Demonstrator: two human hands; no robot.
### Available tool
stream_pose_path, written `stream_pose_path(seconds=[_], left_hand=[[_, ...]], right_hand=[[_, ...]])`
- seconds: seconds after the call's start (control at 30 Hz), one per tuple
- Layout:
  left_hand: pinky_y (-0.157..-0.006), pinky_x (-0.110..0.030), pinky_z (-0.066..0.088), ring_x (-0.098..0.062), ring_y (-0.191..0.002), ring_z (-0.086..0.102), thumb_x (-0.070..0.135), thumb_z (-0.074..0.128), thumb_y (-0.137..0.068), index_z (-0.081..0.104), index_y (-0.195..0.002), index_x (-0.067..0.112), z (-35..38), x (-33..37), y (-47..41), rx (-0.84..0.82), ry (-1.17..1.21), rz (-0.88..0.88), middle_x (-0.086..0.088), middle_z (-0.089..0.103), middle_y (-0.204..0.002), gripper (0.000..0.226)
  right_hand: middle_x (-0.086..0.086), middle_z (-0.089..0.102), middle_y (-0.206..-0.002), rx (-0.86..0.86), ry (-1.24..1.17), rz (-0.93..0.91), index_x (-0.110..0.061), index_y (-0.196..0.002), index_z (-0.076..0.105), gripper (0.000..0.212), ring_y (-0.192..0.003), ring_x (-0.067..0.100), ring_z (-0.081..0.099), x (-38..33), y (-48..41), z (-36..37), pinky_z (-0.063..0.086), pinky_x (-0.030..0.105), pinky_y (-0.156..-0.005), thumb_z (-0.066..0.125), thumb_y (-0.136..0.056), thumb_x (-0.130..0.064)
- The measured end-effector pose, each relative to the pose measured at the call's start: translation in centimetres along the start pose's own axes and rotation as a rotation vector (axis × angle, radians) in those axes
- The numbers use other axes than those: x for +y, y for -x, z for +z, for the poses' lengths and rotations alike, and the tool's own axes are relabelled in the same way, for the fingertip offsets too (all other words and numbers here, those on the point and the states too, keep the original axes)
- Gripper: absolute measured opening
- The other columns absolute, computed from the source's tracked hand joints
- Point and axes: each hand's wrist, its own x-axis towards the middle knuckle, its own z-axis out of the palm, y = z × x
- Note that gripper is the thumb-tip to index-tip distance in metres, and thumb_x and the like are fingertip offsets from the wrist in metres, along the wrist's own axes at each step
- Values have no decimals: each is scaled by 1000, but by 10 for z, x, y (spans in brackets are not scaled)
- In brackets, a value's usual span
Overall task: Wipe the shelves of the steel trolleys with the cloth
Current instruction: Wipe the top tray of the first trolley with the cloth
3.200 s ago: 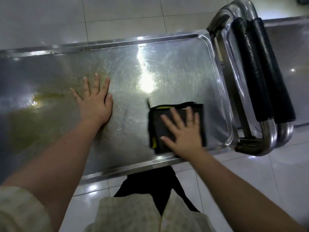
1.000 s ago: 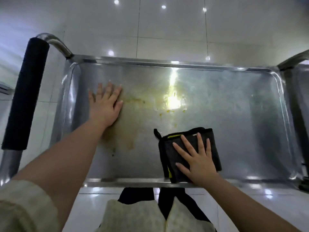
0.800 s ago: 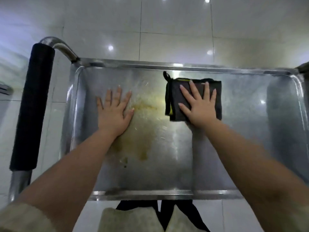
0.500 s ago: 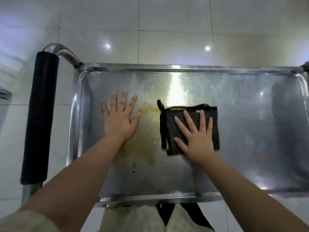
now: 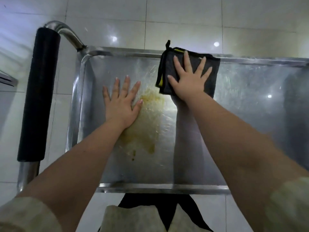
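A steel trolley's top shelf (image 5: 250,124) fills the view below me. A folded black cloth (image 5: 212,67) with a yellow edge lies at the shelf's far rim, partly over it. My right hand (image 5: 189,79) presses flat on the cloth with fingers spread. My left hand (image 5: 121,104) lies flat on the bare steel, left of the cloth, fingers spread. A yellowish smear (image 5: 147,128) stains the steel between and below the two hands.
The trolley's handle with a black foam grip (image 5: 39,94) stands at the left end. White floor tiles (image 5: 184,19) surround the trolley. The shelf has a raised rim (image 5: 163,188) along its near edge. My body stands against that near edge.
My right hand has pushed the cloth away from me, from mid-shelf up to the far rim. My left hand has stayed flat in about the same place.
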Motion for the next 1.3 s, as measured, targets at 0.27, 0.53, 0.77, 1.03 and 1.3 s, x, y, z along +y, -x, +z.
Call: stream_pose_path(seconds=[0.27,0.53,0.77,1.03,1.3], left_hand=[[-117,-59,-8,-25,-151,-9,66,7,-95,-6,-153,47,-1,3,0,18,13,-3,6,-7,-165,63],[-117,-60,-8,-26,-151,-8,66,8,-95,-5,-153,46,-1,3,-1,19,1,-14,6,-7,-165,63],[-117,-60,-6,-25,-151,-5,57,9,-91,3,-157,36,-4,5,0,-3,-40,-35,6,-5,-165,69],[-118,-57,-9,-24,-151,-8,61,14,-95,-3,-154,43,-1,5,-1,-4,-2,-16,8,-6,-165,64],[-117,-56,-11,-24,-151,-6,58,14,-96,1,-155,44,-4,1,1,-12,22,-26,9,-4,-165,61]], right_hand=[[-17,-3,-163,66,31,-65,-54,-150,0,70,-148,43,-8,62,19,2,-7,63,-114,14,-86,-79],[-17,-10,-163,26,-157,499,-50,-152,-1,80,-147,44,-12,176,61,-6,-5,69,-112,6,-78,-81],[-14,-4,-164,24,-3,-226,-48,-152,1,68,-146,45,-14,-52,44,17,-15,67,-109,16,-91,-72],[-17,-6,-163,59,-62,164,-55,-150,-3,69,-148,38,-12,116,72,14,-8,65,-114,8,-86,-79],[-13,-13,-161,50,-49,-33,-47,-151,-5,69,-144,46,-18,-20,131,50,-13,71,-108,7,-88,-72]])
